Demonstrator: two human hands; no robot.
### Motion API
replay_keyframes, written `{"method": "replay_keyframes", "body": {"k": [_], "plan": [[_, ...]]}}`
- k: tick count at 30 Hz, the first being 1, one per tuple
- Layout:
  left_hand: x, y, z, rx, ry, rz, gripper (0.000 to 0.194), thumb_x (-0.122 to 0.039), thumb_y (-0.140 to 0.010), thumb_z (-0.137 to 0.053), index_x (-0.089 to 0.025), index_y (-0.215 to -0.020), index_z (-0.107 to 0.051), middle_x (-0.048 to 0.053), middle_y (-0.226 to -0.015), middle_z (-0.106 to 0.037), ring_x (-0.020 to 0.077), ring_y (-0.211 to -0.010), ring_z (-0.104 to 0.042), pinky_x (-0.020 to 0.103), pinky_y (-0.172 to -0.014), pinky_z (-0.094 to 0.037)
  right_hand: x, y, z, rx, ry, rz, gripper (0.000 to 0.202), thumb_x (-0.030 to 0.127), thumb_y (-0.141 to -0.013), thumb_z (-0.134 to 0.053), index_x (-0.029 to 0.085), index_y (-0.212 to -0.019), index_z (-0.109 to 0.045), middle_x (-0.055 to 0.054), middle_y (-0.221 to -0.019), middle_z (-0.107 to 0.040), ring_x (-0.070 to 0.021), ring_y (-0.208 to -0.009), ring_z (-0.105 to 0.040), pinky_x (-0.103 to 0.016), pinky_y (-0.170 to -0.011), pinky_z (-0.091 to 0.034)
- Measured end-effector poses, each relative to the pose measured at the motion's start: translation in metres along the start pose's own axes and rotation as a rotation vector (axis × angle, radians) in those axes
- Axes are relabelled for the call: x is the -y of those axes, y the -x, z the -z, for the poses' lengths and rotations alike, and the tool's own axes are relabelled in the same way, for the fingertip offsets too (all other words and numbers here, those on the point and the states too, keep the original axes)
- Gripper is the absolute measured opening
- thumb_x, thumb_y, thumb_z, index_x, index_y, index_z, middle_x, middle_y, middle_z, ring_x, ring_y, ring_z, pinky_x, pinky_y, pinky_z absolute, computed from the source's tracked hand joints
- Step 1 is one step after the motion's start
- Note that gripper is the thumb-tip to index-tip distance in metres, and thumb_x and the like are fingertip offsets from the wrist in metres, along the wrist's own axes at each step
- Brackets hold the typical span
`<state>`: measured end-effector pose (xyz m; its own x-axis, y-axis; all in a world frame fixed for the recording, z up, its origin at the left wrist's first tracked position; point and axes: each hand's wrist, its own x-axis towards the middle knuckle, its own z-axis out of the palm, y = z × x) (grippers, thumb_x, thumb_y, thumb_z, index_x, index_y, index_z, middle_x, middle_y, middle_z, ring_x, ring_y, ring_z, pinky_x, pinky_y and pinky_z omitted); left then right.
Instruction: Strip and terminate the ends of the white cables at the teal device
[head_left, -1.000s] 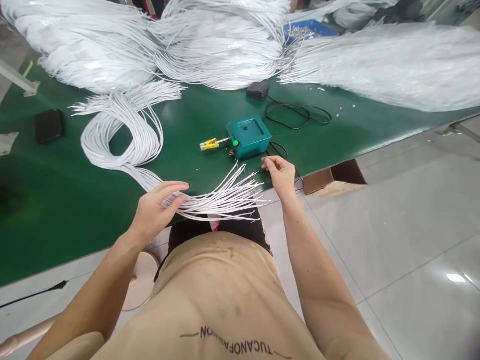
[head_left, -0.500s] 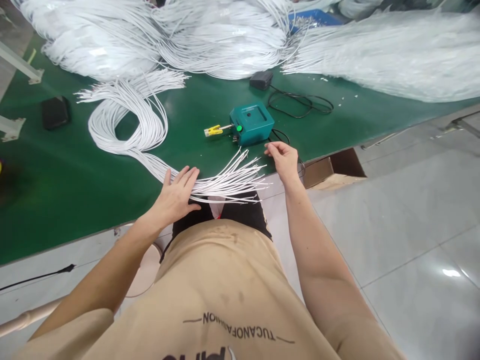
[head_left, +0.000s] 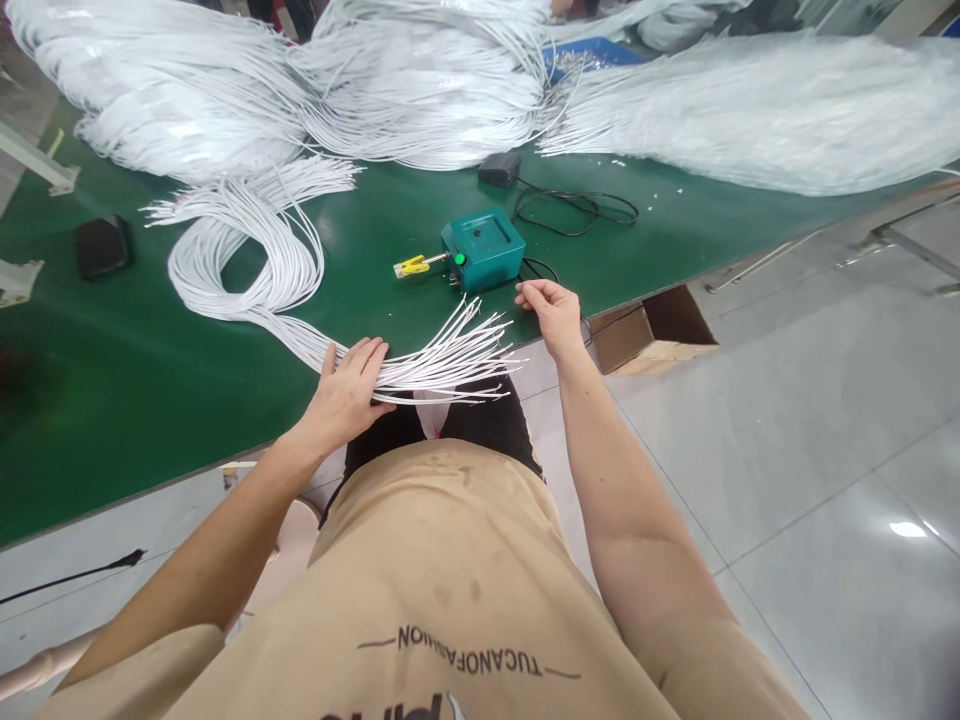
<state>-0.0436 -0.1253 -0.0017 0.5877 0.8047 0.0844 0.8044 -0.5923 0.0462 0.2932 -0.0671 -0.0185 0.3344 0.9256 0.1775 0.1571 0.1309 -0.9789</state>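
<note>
A bundle of white cables point(head_left: 442, 362) lies along the near table edge, its loose ends fanned out to the right and overhanging the edge. My left hand point(head_left: 349, 388) rests on it from above, fingers stretched out flat across the cables. To the right of the fanned ends, my right hand point(head_left: 553, 312) is held with thumb and forefinger pinched together; whatever is between them is too small to make out. Just beyond that hand sits a teal machine box point(head_left: 484, 248) with a green button and a yellow-tipped rod point(head_left: 412, 265) pointing left.
Large heaps of white cables point(head_left: 427, 90) fill the table's far side, with a blue tray point(head_left: 592, 55) behind. A black adapter point(head_left: 499, 168) trails its cord near the machine. At left lies a black block point(head_left: 103, 247). Below the right edge stands an open cardboard box point(head_left: 652, 330).
The view has shifted slightly, so the table's things appear a little further left. Both hands keep nearly the same pose, the left on the cables and the right pinched beside the machine.
</note>
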Motion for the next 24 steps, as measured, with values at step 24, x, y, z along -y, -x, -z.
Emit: {"method": "replay_keyframes", "body": {"k": [24], "plan": [[0.029,-0.056,0.091,-0.215,0.674,0.326,0.026,-0.046,-0.080,-0.059,-0.020,-0.082,-0.057,-0.002,-0.072,-0.061,0.0152,-0.065,-0.055,0.026,-0.058,-0.038,0.004,-0.010,0.021,-0.033,0.235,-0.055,0.035,0.051,-0.070,-0.068,0.020,-0.085,-0.075,-0.007,-0.078,-0.073,-0.0257,-0.079,-0.066,-0.040,-0.079,-0.053]]}}
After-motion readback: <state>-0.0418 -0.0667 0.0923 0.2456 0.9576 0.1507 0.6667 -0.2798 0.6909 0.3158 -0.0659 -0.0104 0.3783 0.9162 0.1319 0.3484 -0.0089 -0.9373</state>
